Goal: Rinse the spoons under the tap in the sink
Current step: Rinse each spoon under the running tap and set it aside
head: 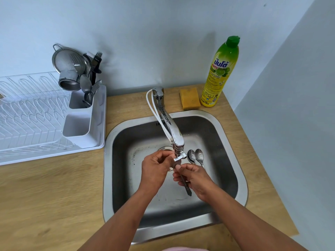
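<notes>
Right hand (194, 178) gripping dark-handled metal spoon (186, 186) | left hand (156, 169) curled at chrome tap spout (176, 142), grip unclear | two steel spoons (195, 157) in square steel sink (233, 142)

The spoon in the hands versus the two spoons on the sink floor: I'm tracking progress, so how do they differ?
The held spoon is gripped by the right hand below the tap, lifted off the steel; the two spoons lie on the sink floor, untouched. Its bowl is hidden behind the left hand; theirs show, side by side. All look like plain metal.
</notes>
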